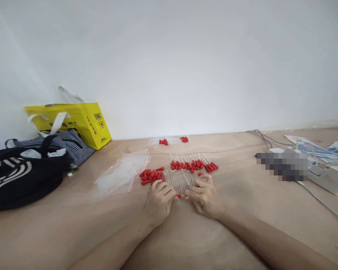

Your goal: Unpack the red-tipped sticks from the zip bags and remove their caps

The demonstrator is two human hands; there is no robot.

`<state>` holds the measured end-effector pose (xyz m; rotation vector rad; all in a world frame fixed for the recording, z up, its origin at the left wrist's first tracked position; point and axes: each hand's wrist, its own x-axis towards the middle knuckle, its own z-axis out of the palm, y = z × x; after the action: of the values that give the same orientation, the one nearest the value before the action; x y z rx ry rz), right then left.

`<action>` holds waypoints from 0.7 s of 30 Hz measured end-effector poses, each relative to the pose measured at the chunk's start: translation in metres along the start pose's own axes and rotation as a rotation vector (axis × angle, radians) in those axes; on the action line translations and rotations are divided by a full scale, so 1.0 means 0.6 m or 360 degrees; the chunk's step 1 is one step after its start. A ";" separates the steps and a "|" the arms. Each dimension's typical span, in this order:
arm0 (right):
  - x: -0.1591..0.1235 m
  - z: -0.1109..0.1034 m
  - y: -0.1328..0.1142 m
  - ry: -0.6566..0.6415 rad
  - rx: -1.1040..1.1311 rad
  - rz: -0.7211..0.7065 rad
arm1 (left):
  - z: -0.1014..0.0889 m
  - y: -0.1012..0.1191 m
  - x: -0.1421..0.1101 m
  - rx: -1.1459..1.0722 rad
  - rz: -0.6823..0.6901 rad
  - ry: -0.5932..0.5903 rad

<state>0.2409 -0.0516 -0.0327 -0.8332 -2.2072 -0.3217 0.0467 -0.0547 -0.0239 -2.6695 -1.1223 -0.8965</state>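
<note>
My left hand (161,198) pinches a small red rubber bulb (179,196) low in front of me. At the bulb's right end my right hand (205,195) grips a clear glass dropper tube (183,195), most of it hidden by my fingers. Just beyond both hands lies a row of bare glass tubes (178,180). Loose red bulbs (148,175) are heaped beside my left hand. Farther back, droppers with red bulbs fitted (190,165) lie in a row, their tubes pointing toward the wall. A single red bulb (200,174) rests near my right fingertips.
Clear zip bags (121,174) are spread at the left; another bag (173,141) by the wall holds red-bulbed droppers. A yellow bag (97,129), a striped bag (83,148) and a black bag (25,180) stand far left. Right are a white device (331,178), cables and printed packets (307,146).
</note>
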 end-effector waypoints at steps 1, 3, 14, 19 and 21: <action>0.000 0.000 -0.001 0.0009 0.0009 0.0000 | 0.000 0.001 0.000 0.0002 0.0008 0.0014; 0.001 0.001 -0.003 0.0018 0.0014 0.0004 | 0.000 0.003 0.000 0.0007 0.0024 0.0031; -0.024 -0.005 0.049 0.0027 -0.0009 0.0452 | -0.007 -0.022 -0.010 -0.0125 -0.0108 0.0233; -0.027 0.018 0.060 0.0018 0.0062 0.0676 | -0.002 -0.024 -0.002 -0.0235 -0.0182 0.0346; -0.028 0.025 0.059 0.0007 0.0051 0.0681 | -0.001 -0.027 0.000 -0.0205 -0.0235 0.0362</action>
<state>0.2642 -0.0256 -0.0557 -1.2515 -1.9594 -0.0780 0.0355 -0.0430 -0.0255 -2.5229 -1.2574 -1.3022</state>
